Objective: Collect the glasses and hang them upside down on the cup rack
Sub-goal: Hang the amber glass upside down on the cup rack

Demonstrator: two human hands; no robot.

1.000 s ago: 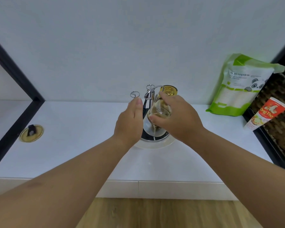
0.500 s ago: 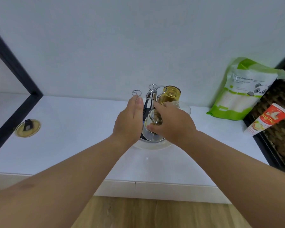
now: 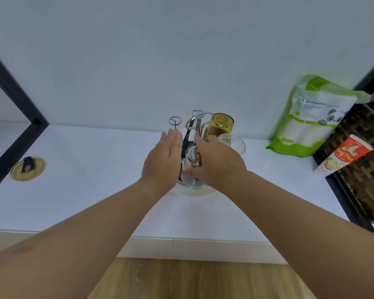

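Between our hands on the cup rack (image 3: 198,124): one clear glass (image 3: 191,167), upside down, grasped by our right hand (image 3: 219,167); left hand (image 3: 162,162) flat, fingers straight, beside it.

— What sits on the white table (image 3: 91,190) besides the job itself?
— Far to the left, a round yellow lid (image 3: 27,168) lies flat with a small dark piece on top of it.
— And on the right?
— A green and white pouch (image 3: 311,117) with a panda printed on it leans against the pale wall (image 3: 160,50). Just beside it, nearer, a red and white tube (image 3: 343,156) leans against a dark woven basket (image 3: 367,169).
— Anything below?
— A wooden floor (image 3: 192,279) shows under the near edge.
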